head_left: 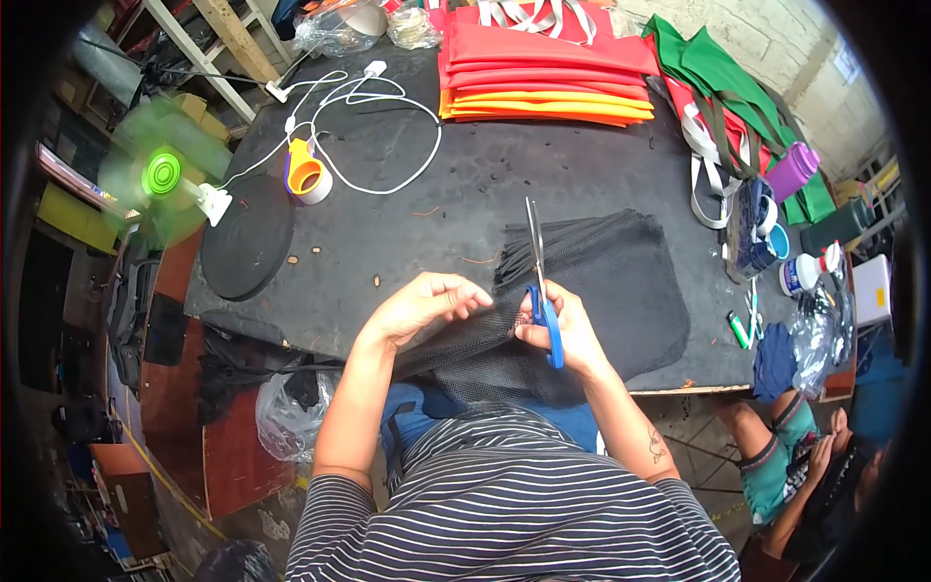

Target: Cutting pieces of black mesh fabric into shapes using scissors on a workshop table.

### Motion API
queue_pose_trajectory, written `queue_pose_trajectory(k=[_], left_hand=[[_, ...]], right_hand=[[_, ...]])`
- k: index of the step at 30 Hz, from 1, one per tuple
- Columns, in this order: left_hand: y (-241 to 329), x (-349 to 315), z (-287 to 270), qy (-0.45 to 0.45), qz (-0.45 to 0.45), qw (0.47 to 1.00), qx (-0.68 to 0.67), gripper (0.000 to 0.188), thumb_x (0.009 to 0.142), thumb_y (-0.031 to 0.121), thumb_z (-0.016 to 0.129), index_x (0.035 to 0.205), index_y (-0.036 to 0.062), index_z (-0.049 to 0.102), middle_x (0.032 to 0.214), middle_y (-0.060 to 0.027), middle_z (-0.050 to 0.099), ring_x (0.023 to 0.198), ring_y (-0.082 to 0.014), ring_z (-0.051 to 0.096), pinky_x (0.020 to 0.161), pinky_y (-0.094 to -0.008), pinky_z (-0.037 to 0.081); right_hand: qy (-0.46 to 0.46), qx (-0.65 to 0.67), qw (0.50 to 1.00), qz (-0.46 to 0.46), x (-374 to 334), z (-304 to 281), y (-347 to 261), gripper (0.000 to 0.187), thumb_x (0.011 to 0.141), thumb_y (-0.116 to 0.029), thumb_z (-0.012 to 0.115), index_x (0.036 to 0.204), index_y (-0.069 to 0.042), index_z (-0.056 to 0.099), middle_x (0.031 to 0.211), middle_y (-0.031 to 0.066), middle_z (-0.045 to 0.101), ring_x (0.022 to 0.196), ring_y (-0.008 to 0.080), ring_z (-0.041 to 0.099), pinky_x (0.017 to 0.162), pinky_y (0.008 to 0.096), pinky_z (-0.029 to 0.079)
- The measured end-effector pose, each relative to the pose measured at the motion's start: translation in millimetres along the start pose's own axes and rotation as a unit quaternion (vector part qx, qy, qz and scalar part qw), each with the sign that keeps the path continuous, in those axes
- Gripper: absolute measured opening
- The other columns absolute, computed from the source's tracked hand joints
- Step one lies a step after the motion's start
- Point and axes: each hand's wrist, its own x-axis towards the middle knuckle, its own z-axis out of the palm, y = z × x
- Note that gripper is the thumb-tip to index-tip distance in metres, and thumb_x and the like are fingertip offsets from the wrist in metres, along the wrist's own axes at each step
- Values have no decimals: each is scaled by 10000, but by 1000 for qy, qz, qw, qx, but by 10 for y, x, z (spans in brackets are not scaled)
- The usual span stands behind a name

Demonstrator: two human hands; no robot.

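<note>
In my right hand (570,335) is a pair of scissors (546,325) with blue handles. Its blades point away from me and lie almost together. The fingers of that hand also rest against the edge of a black mesh fabric (621,291), stacked in layers on the table and hanging over its near edge. Strips of the mesh are bunched at the far left of the stack. My left hand (427,306) hovers just left of the fabric, fingers bent loosely toward the scissors, with nothing visible in them.
The dark table (388,233) holds red and orange folded bags (548,78) at the back, green bags (718,78) at the right, a tape roll (308,181), a white cable (388,189), a round black disc (247,238) and a spinning fan (163,175). Another person (805,466) sits at lower right.
</note>
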Motion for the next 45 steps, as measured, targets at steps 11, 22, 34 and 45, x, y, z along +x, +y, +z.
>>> queue_pose_trajectory(k=[11, 22, 34, 45], left_hand=[[-124, 78, 206, 169, 56, 983, -45, 116, 796, 109, 614, 860, 13, 606, 742, 12, 585, 656, -59, 519, 625, -192, 405], [-82, 91, 241, 261, 124, 957, -27, 98, 823, 85, 587, 868, 1, 611, 744, 23, 574, 665, -35, 494, 612, -174, 386], [-44, 23, 250, 231, 131, 964, -20, 106, 807, 50, 593, 878, -26, 612, 771, -10, 594, 699, -57, 532, 668, -191, 434], [21, -81, 251, 243, 140, 960, -9, 84, 795, 52, 616, 831, -24, 627, 758, -21, 601, 678, -64, 536, 650, -205, 439]], right_hand=[[74, -154, 985, 4, -38, 27, 56, 335, 657, -118, 751, 826, -9, 483, 719, 32, 547, 663, 91, 528, 640, 233, 460], [91, -451, 887, -47, -226, 153, -84, 652, 513, -464, 782, 828, 26, 488, 769, 89, 492, 686, 194, 523, 631, 314, 456], [125, -482, 862, -94, -187, 177, -63, 473, 552, -301, 799, 643, -3, 442, 608, 96, 481, 525, 239, 512, 518, 331, 424], [135, -433, 887, -86, -156, 205, -89, 436, 553, -297, 806, 612, -6, 487, 585, 100, 515, 499, 199, 524, 499, 303, 426]])
